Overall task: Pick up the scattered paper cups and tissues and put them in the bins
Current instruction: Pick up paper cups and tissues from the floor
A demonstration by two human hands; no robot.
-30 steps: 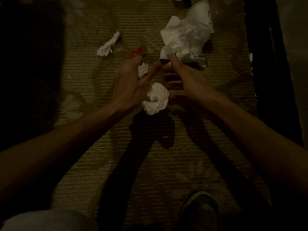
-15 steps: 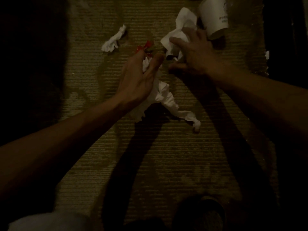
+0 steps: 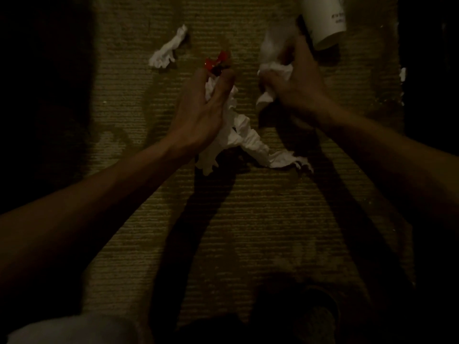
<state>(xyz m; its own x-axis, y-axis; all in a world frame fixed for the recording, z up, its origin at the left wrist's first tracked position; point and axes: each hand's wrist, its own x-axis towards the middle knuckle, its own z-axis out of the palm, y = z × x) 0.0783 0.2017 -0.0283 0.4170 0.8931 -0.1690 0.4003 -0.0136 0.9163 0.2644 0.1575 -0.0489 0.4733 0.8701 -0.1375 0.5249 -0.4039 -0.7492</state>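
In dim light over a ribbed carpet, my left hand [image 3: 206, 110] holds a long crumpled white tissue [image 3: 250, 142] that trails down and to the right. My right hand [image 3: 295, 88] grips another crumpled tissue [image 3: 275, 70], blurred at its upper end. A white paper cup [image 3: 325, 18] lies on its side just beyond my right hand. One more twisted tissue [image 3: 166, 52] lies on the carpet at the upper left. A small red wrapper [image 3: 216, 62] lies just past my left fingertips.
A dark strip runs along the right edge with small white scraps [image 3: 402, 74] beside it. The left side is in deep shadow. My shoe [image 3: 315, 316] shows at the bottom. No bin is in view.
My right hand has closed round the tissue by the cup and lifted it. The tissue in my left hand has unrolled and hangs lower and further right. The view has shifted slightly.
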